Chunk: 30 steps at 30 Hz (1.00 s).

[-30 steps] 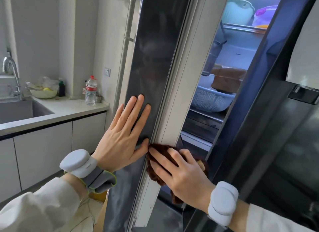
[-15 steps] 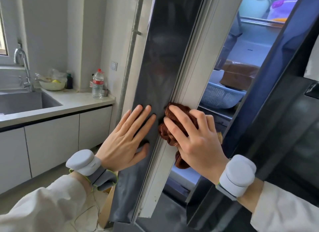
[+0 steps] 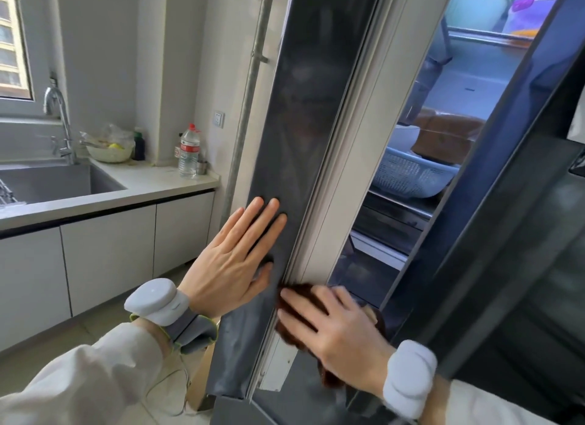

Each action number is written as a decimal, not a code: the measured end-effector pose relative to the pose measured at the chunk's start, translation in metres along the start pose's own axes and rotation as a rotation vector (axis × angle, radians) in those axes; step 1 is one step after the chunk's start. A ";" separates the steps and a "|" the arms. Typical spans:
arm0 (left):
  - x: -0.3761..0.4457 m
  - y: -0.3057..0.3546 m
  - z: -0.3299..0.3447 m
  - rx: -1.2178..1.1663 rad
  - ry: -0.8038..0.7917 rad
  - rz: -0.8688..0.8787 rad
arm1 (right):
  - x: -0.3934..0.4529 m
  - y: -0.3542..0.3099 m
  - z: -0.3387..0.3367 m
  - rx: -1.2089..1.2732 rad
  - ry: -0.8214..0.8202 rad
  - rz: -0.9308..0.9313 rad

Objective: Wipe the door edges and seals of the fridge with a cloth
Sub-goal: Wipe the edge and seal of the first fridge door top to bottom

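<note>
The dark grey fridge door (image 3: 304, 108) stands ajar, its pale seal strip (image 3: 357, 159) running down the inner edge. My left hand (image 3: 234, 263) lies flat and open on the door's dark face, fingers spread. My right hand (image 3: 335, 333) presses a brown cloth (image 3: 300, 290) against the low part of the seal, near the door's bottom corner. Most of the cloth is hidden under my palm; a fold hangs below my wrist.
Inside the lit fridge sit a blue perforated basket (image 3: 408, 178), a brown package and tubs on a higher shelf. The second dark door (image 3: 519, 266) stands close on the right. To the left are a white counter (image 3: 152, 184), a sink (image 3: 53, 184) and a water bottle (image 3: 189, 151).
My right hand has slid the cloth down the seal, from mid-height half a second ago to near the bottom. My left hand stays flat on the door face.
</note>
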<state>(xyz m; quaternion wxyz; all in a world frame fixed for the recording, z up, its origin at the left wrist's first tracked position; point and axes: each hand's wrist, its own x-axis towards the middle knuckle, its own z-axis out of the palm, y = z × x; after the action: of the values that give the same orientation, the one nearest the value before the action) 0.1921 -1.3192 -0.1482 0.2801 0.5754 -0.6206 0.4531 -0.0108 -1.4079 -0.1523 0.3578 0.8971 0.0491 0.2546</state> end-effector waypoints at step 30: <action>-0.043 0.009 -0.005 0.051 -0.148 -0.015 | 0.017 0.020 -0.005 0.057 0.240 0.120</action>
<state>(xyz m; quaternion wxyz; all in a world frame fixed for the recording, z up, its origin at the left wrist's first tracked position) 0.1905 -1.2961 -0.1855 0.2222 0.6190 -0.6235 0.4227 0.0001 -1.4152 -0.1285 0.3077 0.8714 0.0450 0.3794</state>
